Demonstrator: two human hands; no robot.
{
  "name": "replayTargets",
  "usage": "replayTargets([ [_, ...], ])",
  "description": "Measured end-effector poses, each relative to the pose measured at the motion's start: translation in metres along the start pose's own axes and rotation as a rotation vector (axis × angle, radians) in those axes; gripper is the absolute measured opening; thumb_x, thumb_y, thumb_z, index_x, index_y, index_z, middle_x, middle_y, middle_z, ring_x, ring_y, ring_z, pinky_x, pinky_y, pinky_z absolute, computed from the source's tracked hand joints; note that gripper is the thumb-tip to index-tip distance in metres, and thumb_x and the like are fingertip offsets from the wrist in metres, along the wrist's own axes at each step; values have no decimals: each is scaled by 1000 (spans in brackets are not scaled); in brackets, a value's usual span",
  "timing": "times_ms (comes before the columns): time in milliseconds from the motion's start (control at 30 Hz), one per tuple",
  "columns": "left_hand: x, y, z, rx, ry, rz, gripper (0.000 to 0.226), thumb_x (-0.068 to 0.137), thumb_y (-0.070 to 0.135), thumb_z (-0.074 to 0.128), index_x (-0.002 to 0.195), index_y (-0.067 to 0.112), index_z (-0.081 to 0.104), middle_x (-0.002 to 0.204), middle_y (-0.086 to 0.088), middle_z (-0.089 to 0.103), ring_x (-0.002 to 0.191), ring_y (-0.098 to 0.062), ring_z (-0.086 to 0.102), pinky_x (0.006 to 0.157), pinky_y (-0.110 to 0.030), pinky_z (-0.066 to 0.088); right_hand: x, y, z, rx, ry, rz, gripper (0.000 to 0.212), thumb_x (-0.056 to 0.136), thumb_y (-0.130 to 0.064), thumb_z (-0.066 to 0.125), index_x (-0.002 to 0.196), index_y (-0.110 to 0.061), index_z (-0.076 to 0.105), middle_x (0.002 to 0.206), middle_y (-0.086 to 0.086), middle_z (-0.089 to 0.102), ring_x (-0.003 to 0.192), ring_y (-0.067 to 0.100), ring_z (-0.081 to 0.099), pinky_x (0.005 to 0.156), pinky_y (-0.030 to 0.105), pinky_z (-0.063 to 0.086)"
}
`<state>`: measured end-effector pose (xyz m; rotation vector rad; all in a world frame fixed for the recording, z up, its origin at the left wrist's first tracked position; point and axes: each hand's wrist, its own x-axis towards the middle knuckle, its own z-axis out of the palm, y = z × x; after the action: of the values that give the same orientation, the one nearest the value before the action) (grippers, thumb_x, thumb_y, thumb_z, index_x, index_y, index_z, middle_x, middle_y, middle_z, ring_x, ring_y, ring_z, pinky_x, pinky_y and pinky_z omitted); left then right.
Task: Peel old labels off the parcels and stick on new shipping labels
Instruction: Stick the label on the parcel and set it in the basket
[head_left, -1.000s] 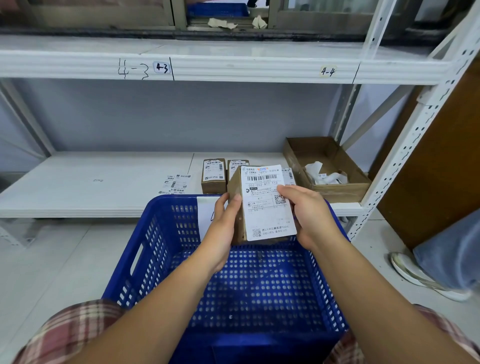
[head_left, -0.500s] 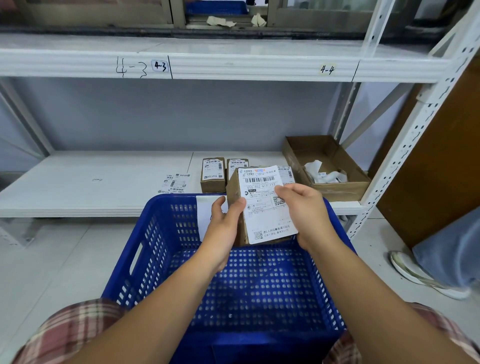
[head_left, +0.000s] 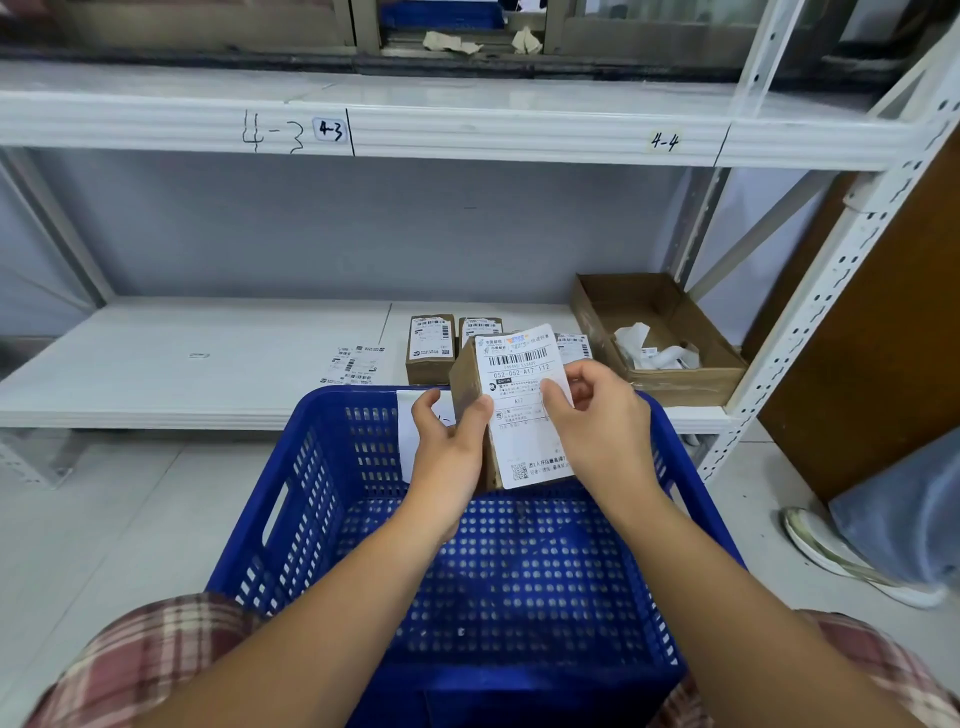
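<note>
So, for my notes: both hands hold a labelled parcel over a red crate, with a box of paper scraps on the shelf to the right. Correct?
The crate is blue, not red, as the head view shows. The left hand and right hand do hold the parcel over it; the rest stands.

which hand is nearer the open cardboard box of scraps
Right. The right hand is below-left of the open brown cardboard box; the left hand is farther left, beyond the brown cardboard parcel.

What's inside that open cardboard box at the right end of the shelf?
Crumpled white paper scraps lie inside the open cardboard box, toward its near side. The near wall hides the floor right behind it, so anything there cannot be seen.
</note>
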<state>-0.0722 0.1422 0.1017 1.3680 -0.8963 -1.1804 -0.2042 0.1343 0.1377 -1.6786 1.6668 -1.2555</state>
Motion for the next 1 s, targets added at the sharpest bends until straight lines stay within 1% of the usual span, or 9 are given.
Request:
replayTargets([
  [133,1,1,-2,-19,-7,-5,53,93,43,49,136,30,21,99,4,64,94,-12,61,91,-37,47,-1,0,2,-19,-14,-21,56,92,-26,65,140,-32,37,105,-6,56,85,10,60,59,21,53],
  [200,1,1,-3,-45,-4,-10,51,94,42,48,135,27,23,99,6,64,94,-11,61,93,-39,47,2,0,-2,-21,2,-13,65,89,-28,69,143,-35,33,122,-7,41,94,10,55,65,17,50],
  [267,2,4,-4,-71,6,-15,48,95,42,44,136,25,25,100,7,63,95,-11,60,96,-42,47,5,2,-4,-2,21,-16,62,87,-30,72,138,-37,38,127,-6,35,100,11,51,74,18,49],
  [467,4,10,-7,-201,-65,-74,56,87,53,46,134,23,36,113,-1,67,106,-20,62,99,-51,46,14,0,-11,476,-173,-9,33,97,-12,56,96,-44,65,128,-6,57,121,11,52,96,33,43],
  [567,1,11,-7,-164,-133,-75,71,73,58,52,134,24,37,112,-1,68,107,-20,62,100,-49,45,11,-2,-12,473,-281,-17,35,98,-12,55,92,-43,70,140,-12,44,132,4,38,95,25,44],
  [633,-2,11,-6,-133,-158,-53,50,89,46,50,132,25,34,108,1,66,104,-18,61,101,-48,44,9,-2,-10,476,-342,5,35,97,-16,56,97,-48,72,147,-9,39,138,11,37,91,32,54],
  [800,-3,11,-8,-141,-154,-52,49,86,44,54,128,25,39,110,-2,66,107,-22,61,101,-52,43,4,-9,-12,548,-384,52,49,97,-10,56,107,-59,56,135,-5,54,115,17,62,67,23,57],
  [900,-1,7,-9,-160,-142,-59,41,93,40,51,128,22,39,107,-3,68,106,-22,62,101,-52,43,4,-7,-11,561,-435,63,59,95,-8,59,121,-58,43,133,-9,57,112,14,64,78,30,60],
  [1000,-1,8,-11,-221,-158,-87,74,68,58,60,131,21,42,112,-6,69,106,-25,65,99,-56,44,6,-2,-12,424,-599,7,72,95,-19,60,135,-61,18,139,-17,49,120,10,59,92,34,56],
])
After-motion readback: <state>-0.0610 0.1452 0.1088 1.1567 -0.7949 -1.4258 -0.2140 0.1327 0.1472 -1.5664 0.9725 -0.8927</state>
